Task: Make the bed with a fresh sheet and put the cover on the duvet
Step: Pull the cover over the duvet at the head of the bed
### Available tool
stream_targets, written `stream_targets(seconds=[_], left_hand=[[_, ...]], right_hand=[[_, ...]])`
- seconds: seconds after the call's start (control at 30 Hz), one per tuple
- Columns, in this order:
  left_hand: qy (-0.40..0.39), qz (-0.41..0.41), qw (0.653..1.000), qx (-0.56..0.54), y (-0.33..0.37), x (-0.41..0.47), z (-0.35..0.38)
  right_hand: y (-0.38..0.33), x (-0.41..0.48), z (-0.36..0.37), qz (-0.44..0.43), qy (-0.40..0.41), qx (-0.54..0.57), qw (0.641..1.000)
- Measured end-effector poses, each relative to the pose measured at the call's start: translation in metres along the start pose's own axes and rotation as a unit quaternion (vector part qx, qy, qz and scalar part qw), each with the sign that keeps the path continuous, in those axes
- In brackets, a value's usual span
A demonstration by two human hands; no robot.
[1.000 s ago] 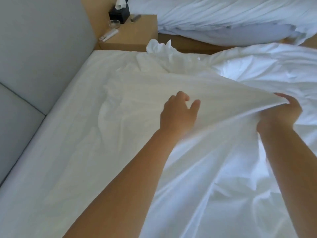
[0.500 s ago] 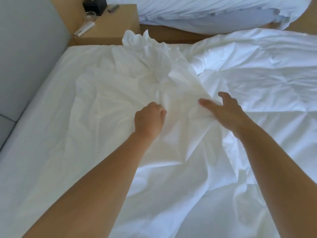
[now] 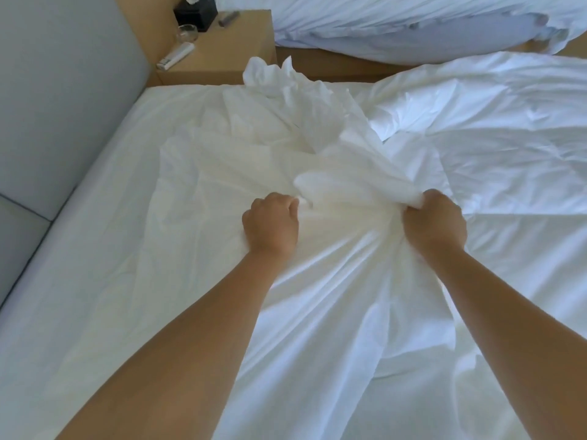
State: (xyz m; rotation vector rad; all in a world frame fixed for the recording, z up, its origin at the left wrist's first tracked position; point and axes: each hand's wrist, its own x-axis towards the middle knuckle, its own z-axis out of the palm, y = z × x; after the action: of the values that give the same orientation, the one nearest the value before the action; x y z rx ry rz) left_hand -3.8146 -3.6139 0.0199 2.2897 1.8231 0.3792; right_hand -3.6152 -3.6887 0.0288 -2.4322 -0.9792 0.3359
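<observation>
Sheet [image 3: 89, 255] lies spread over the mattress at the left, beside the grey padded wall [image 3: 63, 90]. On top of it, mid-bed, the loose white duvet cover [image 3: 317, 147] is heaped, its crumpled far end near the nightstand [image 3: 219, 58]. To do this step well, I judge, both fists should gather the cloth evenly toward a corner or the opening, without twisting the layers, before it goes over the duvet [image 3: 495, 128] bunched at the right. Left hand [image 3: 271, 227] is curled into a fist, knuckles up, clutching a fold of the cover; right hand [image 3: 435, 225] is likewise closed tight round a bunched ridge, a puffed fold rising between them. Both forearms reach forward, nearly parallel
</observation>
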Motion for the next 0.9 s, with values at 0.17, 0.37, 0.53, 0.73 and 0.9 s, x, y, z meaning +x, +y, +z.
stream_targets(seconds=[0.17, 0.37, 0.53, 0.73, 0.9], left_hand=[[0.098, -0.022, 0.94, -0.325, 0.059, 0.02, -0.042], [-0.238, 0.166, 0.944, -0.154, 0.093, -0.018, 0.002], [-0.335, 0.137, 0.928, -0.087, 0.038, -0.048, 0.019], [-0.048, 0.156, 0.985, -0.053, -0.002, -0.072, -0.026], [-0.155, -0.13, 0.976, -0.077, -0.061, -0.093, -0.04]], right_hand=[[-0.017, 0.013, -0.021, 0.024, 0.1, 0.135, 0.986], [0.01, 0.018, -0.022, 0.173, 0.091, 0.197, 0.961], [0.001, -0.033, -0.002, 0.021, 0.078, 0.139, 0.987], [0.005, -0.052, 0.049, 0.022, -0.112, -0.085, 0.99], [0.026, -0.016, 0.056, 0.05, -0.068, -0.099, 0.992]])
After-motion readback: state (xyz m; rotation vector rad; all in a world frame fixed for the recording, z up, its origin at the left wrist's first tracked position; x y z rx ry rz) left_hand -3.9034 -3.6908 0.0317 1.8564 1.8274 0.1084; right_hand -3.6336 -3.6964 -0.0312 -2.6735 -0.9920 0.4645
